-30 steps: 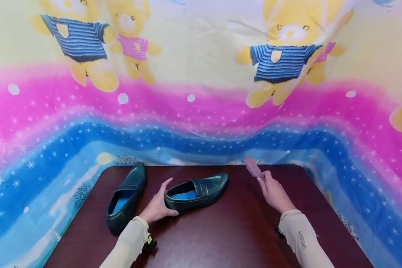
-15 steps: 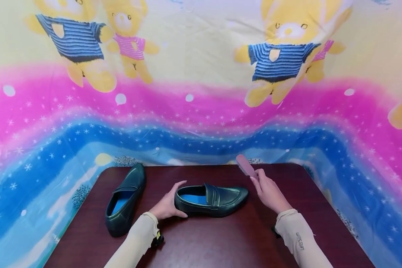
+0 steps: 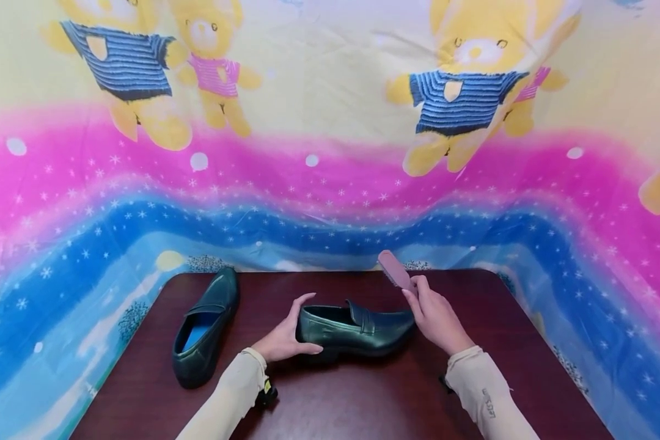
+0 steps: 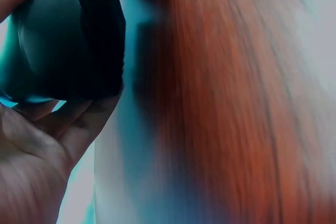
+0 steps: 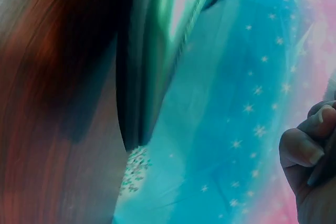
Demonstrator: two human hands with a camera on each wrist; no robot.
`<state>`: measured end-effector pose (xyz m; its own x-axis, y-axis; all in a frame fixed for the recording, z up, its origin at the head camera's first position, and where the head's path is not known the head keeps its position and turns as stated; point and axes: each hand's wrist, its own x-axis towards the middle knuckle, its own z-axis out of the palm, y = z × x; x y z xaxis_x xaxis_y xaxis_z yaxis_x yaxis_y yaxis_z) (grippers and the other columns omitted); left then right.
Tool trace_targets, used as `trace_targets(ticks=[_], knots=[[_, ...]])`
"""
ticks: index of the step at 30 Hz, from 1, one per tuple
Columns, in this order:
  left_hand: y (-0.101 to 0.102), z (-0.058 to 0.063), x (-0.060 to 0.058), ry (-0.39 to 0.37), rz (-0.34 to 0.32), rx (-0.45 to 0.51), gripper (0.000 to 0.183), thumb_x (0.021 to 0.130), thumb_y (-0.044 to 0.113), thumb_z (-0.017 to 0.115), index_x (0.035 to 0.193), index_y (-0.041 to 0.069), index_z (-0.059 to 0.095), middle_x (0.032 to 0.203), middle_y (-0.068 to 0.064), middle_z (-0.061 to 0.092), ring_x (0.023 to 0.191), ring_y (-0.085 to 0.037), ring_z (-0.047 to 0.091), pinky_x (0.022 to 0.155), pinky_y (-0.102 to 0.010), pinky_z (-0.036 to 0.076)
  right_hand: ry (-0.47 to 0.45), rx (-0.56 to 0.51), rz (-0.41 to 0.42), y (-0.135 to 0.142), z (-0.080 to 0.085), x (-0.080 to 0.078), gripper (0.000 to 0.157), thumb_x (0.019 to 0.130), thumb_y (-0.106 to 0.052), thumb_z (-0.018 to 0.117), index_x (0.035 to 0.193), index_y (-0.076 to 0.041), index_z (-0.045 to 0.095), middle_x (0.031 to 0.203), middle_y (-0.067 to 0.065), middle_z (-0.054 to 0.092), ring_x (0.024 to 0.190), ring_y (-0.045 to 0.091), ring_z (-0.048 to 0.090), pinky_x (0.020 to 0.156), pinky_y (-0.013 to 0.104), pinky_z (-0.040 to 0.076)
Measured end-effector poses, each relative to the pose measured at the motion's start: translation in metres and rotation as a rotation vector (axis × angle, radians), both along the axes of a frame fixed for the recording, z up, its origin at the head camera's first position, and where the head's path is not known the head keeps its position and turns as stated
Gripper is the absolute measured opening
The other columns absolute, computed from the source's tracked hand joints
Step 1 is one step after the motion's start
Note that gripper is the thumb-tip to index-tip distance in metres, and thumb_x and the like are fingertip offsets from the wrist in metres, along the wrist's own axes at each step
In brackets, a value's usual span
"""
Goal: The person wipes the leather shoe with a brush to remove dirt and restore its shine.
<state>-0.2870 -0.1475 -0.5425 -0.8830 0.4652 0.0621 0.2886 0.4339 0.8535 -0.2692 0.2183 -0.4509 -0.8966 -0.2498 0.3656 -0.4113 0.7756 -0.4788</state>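
Head view: the left hand (image 3: 285, 339) was wrapped about the heel of a shoe (image 3: 352, 333), thumb along the near side, fingers spread round the far side. Grip firm enough to call a grasp. The shoe lay sideways over the table (image 3: 374, 403), toe to the right, tipped so that its near side and sole edge showed. Whether the sole touched wood could not be told.

The right hand (image 3: 440, 318) was just past the toe of the shoe, fingers folded round the handle of a pink brush (image 3: 396, 271). Wrist bent inward; brush head slanted up and leftward, beyond the toe, bristles downward and apart from the leather. Both forearms, in pale sleeves (image 3: 225, 391), came in from the near side of the shoe.

The other shoe (image 3: 213, 333) stood to the left of the shoe, toe pointing away, untouched. Only the head view had it, with its blue insole (image 3: 198, 336) and the bear-print cloth (image 3: 330, 201) rising behind.

Left wrist view gave what the head view hid: the back of the heel up close, fingers bearing against it, and dark shadow on the wood beside the sole. Right wrist view caught the toe from the other end, green sheen on the leather, with the right hand's curled fingers at the frame's edge; the brush head lay outside it.
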Motion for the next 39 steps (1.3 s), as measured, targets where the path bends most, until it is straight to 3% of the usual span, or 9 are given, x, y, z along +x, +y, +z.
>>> trace_targets(ticks=[3, 8, 12, 18, 22, 32, 36, 39], knots=[[0.004, 0.000, -0.002, -0.037, 0.004, 0.041, 0.104, 0.087, 0.045, 0.082, 0.162, 0.043, 0.009, 0.171, -0.011, 0.015, 0.148, -0.033, 0.039, 0.115, -0.059, 0.037, 0.035, -0.003, 0.012, -0.008, 0.004, 0.004, 0.027, 0.108, -0.020, 0.055, 0.128, -0.005, 0.044, 0.074, 0.002, 0.050, 0.059, 0.012, 0.044, 0.056, 0.027, 0.040], [0.004, -0.003, -0.004, -0.152, 0.037, 0.107, 0.090, 0.096, 0.045, 0.072, 0.160, 0.048, 0.009, 0.173, -0.004, 0.005, 0.154, -0.035, 0.027, 0.119, -0.062, 0.029, 0.079, 0.004, 0.044, -0.024, 0.007, 0.007, 0.024, 0.108, -0.018, 0.057, 0.125, -0.005, 0.047, 0.075, 0.000, 0.054, 0.060, 0.010, 0.044, 0.058, 0.026, 0.040], [0.003, -0.004, -0.005, -0.181, 0.036, 0.118, 0.084, 0.099, 0.046, 0.067, 0.160, 0.050, 0.009, 0.173, -0.002, 0.006, 0.157, -0.034, 0.021, 0.120, -0.062, 0.026, 0.078, 0.007, 0.067, -0.035, 0.005, 0.008, 0.024, 0.107, -0.017, 0.059, 0.124, -0.004, 0.048, 0.075, -0.001, 0.054, 0.060, 0.009, 0.044, 0.058, 0.026, 0.040], [0.004, -0.007, -0.006, -0.155, 0.039, 0.080, 0.078, 0.099, 0.044, 0.068, 0.159, 0.042, 0.017, 0.162, -0.010, 0.031, 0.140, -0.032, 0.045, 0.112, -0.054, 0.036, 0.009, 0.037, 0.083, -0.052, -0.009, 0.008, 0.021, 0.107, -0.019, 0.058, 0.121, -0.007, 0.050, 0.070, -0.004, 0.051, 0.054, 0.006, 0.043, 0.054, 0.025, 0.039], [0.004, -0.009, -0.004, -0.143, 0.033, 0.081, 0.087, 0.093, 0.041, 0.076, 0.157, 0.034, 0.018, 0.154, -0.012, 0.039, 0.128, -0.027, 0.053, 0.108, -0.047, 0.040, -0.002, 0.091, 0.098, -0.068, -0.020, 0.010, 0.019, 0.106, -0.021, 0.060, 0.118, -0.009, 0.051, 0.070, -0.006, 0.050, 0.053, 0.004, 0.044, 0.053, 0.024, 0.040], [0.003, -0.009, -0.001, -0.176, 0.064, 0.043, 0.110, 0.084, 0.047, 0.085, 0.160, 0.029, 0.008, 0.156, -0.014, 0.040, 0.132, -0.028, 0.052, 0.110, -0.049, 0.041, 0.209, 0.234, 0.226, -0.109, -0.034, 0.017, 0.019, 0.103, -0.024, 0.066, 0.104, -0.011, 0.053, 0.070, -0.007, 0.053, 0.057, 0.008, 0.051, 0.055, 0.027, 0.044], [0.003, -0.010, -0.001, -0.149, 0.050, 0.065, 0.107, 0.084, 0.041, 0.087, 0.158, 0.026, 0.011, 0.153, -0.013, 0.043, 0.132, -0.028, 0.052, 0.110, -0.046, 0.041, 0.235, 0.283, 0.261, -0.122, -0.041, 0.021, 0.021, 0.103, -0.028, 0.065, 0.103, -0.012, 0.051, 0.066, -0.008, 0.052, 0.052, 0.007, 0.049, 0.051, 0.026, 0.041], [0.003, -0.012, -0.002, -0.112, 0.019, 0.112, 0.101, 0.084, 0.031, 0.088, 0.154, 0.023, 0.017, 0.151, -0.011, 0.043, 0.132, -0.026, 0.050, 0.110, -0.037, 0.039, 0.291, 0.316, 0.267, -0.128, -0.049, 0.024, 0.022, 0.103, -0.029, 0.065, 0.102, -0.011, 0.050, 0.063, -0.009, 0.052, 0.049, 0.009, 0.048, 0.047, 0.027, 0.039]])
